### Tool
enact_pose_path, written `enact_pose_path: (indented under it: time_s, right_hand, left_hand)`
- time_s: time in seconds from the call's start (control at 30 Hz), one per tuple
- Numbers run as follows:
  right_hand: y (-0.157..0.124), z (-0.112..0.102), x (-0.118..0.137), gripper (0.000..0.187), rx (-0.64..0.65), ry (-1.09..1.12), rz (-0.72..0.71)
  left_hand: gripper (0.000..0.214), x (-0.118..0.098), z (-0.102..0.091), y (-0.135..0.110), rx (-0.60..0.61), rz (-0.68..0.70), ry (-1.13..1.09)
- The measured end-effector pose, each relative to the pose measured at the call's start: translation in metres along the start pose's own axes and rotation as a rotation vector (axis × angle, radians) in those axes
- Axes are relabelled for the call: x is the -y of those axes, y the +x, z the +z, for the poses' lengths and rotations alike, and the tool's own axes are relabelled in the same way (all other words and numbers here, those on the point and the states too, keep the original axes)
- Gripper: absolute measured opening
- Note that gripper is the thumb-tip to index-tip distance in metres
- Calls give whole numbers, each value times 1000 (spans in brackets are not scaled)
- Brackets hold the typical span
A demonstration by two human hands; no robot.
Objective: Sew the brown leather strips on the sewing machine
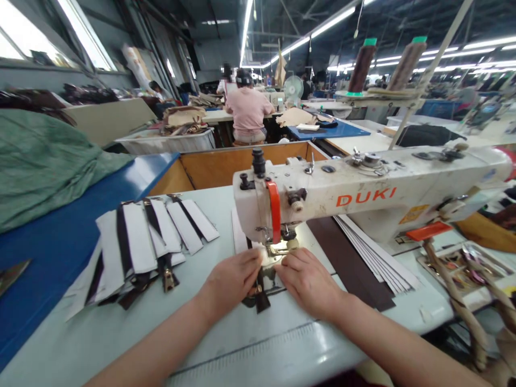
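My left hand (231, 282) and my right hand (308, 282) sit close together on a dark zipper strip (261, 298), just in front of the presser foot (278, 248) of a white DUKI industrial sewing machine (322, 199). Fingertips of both hands press and pinch the strip, and they hide part of the needle plate. To the left lies a loose pile of dark zippers on white backing strips (137, 242). On the right, a dark brown panel (346, 263) lies under the machine arm beside a stack of white strips (374, 252).
The pale sewing table (258, 344) has a ruler marked along its front. A blue table (52, 252) with green cloth (40, 161) stands left, a parts tray (463, 269) right. Thread cones (362, 67) stand above. A seated co-worker (248, 110) works beyond a wooden bin (242, 164).
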State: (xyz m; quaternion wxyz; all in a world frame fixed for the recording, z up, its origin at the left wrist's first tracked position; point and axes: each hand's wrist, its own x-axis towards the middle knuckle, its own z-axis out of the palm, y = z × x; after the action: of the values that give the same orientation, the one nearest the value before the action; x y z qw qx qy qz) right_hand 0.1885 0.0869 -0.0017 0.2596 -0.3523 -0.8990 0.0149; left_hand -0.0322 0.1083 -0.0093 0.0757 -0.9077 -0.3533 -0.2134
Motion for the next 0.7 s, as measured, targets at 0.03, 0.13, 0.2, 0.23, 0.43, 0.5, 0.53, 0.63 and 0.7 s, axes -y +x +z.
enact_pose_path:
  time_s: [0.03,0.13,0.2,0.23,0.43,0.5,0.53,0.63,0.7]
  right_hand:
    - [-2,-3,6,19,9,24,-16]
    - [-12,-7,29,23,73,131,-48]
    - [-19,-4,42,24,95,190,-64]
    - [-22,-2,47,24,97,211,-71]
    - [-28,6,55,27,95,242,-55]
    - [-28,5,55,26,82,232,-56]
    - [-28,4,55,26,75,227,-57]
    - [-29,5,57,25,44,216,-75]
    - [-31,7,56,27,6,213,-105]
  left_hand:
    - [36,-9,-5,-10,-17,1,9]
    - [33,-42,-21,-44,-49,10,-17]
    - [30,-60,-29,-64,-37,-31,-115]
    - [29,-65,-33,-71,-25,-86,-188]
    - [33,-47,-65,-68,-154,-1260,-825]
    - [34,-38,-74,-58,-122,-1437,-1008]
    - [32,-36,-76,-53,-85,-1437,-1057]
    - [23,-38,-70,-40,15,-1396,-1090]
    - [18,-41,-60,-33,90,-1374,-1056]
